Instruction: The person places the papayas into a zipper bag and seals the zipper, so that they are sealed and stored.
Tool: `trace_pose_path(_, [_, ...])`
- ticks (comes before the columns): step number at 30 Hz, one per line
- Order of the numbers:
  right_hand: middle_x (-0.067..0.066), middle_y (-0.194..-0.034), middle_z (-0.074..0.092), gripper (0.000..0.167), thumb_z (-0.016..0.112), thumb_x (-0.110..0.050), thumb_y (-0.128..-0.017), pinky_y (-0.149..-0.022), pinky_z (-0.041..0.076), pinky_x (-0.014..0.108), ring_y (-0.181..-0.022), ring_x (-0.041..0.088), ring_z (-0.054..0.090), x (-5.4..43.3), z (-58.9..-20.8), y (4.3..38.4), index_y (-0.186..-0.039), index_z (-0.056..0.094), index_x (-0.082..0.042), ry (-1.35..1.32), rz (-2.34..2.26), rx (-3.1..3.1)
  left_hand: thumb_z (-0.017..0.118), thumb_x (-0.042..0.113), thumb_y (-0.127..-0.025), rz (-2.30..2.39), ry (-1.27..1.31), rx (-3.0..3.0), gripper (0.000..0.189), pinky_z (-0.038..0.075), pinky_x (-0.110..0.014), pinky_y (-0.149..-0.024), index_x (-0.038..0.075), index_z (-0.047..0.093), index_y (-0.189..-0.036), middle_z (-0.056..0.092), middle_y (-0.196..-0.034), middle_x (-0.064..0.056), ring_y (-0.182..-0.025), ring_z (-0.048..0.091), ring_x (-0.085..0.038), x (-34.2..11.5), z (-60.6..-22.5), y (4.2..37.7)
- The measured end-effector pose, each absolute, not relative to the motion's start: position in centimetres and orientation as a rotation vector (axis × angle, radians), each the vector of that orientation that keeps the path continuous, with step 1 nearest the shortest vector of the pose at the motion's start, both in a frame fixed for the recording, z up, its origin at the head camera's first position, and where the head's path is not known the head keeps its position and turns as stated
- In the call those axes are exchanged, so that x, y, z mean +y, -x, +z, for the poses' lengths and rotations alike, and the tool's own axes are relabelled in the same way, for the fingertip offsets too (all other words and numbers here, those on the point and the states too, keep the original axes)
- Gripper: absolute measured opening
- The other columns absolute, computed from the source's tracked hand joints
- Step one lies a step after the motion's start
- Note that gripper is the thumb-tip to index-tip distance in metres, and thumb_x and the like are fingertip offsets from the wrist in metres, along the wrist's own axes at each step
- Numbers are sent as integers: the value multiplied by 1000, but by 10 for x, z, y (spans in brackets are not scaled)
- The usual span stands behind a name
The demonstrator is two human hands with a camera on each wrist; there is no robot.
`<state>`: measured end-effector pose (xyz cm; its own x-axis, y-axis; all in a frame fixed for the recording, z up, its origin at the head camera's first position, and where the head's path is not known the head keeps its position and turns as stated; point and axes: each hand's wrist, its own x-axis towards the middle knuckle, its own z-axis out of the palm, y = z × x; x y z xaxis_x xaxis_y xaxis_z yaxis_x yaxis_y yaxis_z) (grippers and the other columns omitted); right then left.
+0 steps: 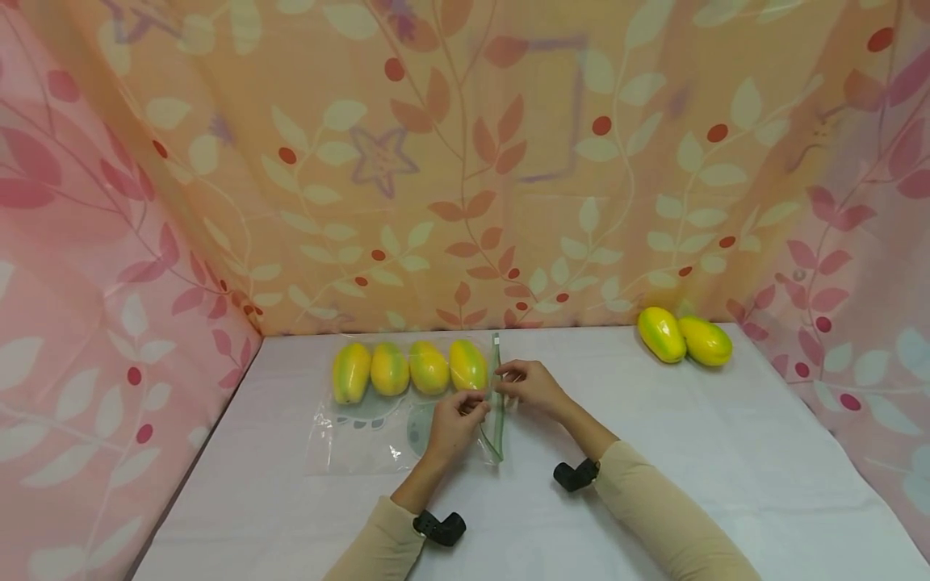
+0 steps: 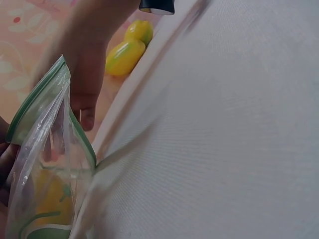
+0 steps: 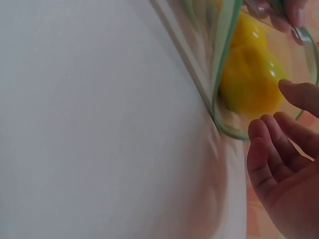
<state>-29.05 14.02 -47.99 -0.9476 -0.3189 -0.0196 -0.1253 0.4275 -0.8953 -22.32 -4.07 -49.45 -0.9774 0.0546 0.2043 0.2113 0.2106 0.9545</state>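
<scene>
A clear zip bag (image 1: 349, 444) with a green-edged mouth lies on the table. Several yellow-green fruits (image 1: 390, 369), shaped like small papayas or mangoes, sit in a row inside it. My left hand (image 1: 455, 424) pinches one side of the bag's mouth; in the left wrist view only its fingers (image 2: 6, 162) show at the left edge. The right hand (image 1: 534, 387) is just right of the mouth, its fingers (image 3: 271, 144) loosely bent with nothing between them. The right wrist view shows the mouth gaping, with a yellow fruit (image 3: 251, 79) behind the green rim.
Two more yellow-green fruits (image 1: 683, 337) lie together at the table's back right corner. A white cloth covers the table (image 1: 654, 452). Patterned curtains (image 1: 465, 161) close off the back and both sides. Each wrist bears a black camera (image 1: 439, 528).
</scene>
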Motion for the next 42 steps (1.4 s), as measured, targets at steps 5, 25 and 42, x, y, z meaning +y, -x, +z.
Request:
trace_pose_path(5, [10,-83,67,32,71,-15,-86,-58,50,25,-67,18,59,156,-470,294,-112,67,3,445,-1467,2566,68,7,-88,-1898,222,-2351,20,48,-15,-63,-6,70,-102,70,-86,-18,-68,56,-6,-41,-493,222])
trace_pose_path(25, [14,-95,65,32,67,-23,-91,-71,49,23,-85,24,56,236,-420,311,-112,67,1,403,-1118,2867,64,-2,-88,-1864,240,-2369,15,46,-12,-62,-9,68,-99,69,-88,-25,-70,59,-12,-42,-452,198])
trace_pose_path(42, [21,-111,60,44,58,-32,-97,-79,54,35,-94,30,56,297,-391,324,-126,58,2,201,-846,2972,67,5,-87,-1869,273,-2326,18,49,-15,-61,-8,69,-99,70,-84,-18,-66,58,-4,-44,-495,222])
